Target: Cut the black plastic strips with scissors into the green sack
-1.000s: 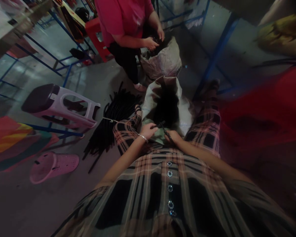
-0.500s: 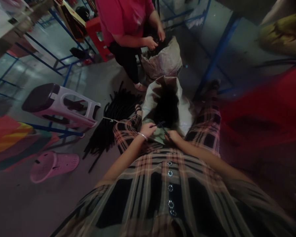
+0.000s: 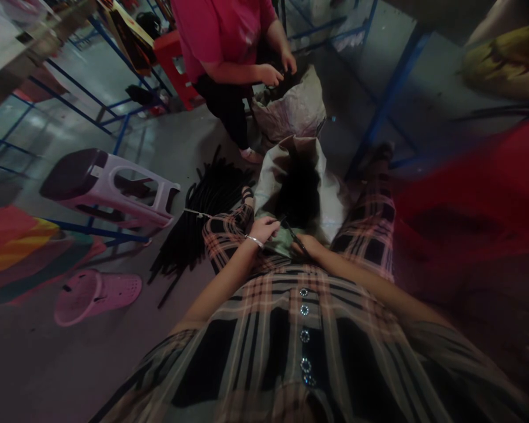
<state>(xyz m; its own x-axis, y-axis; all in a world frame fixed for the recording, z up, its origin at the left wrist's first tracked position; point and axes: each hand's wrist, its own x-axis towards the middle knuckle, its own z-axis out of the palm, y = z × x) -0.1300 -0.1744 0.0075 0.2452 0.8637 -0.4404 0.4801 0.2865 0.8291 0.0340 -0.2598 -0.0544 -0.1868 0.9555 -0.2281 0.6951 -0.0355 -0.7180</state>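
Between my knees stands a white woven sack, its mouth wide, with a mass of small black pieces inside. My left hand, a bracelet at the wrist, is closed at the sack's near edge; its fingers pinch something too small and dark to make out. To its right, my right hand is wrapped round dark scissors whose tips point up and left toward my left fingers. Green cloth or lining shows beneath both hands. The scissors' handles are mostly hidden by my fingers.
A tied bundle of long black strips or tubes lies left of my leg. Beyond it are a plastic stool and a pink basket. A person in pink works ahead over another sack. Red material lies right.
My right hand and the scissors have drawn slightly back and left. The dark piece that stuck out of my left fingers toward the blades no longer shows clearly.
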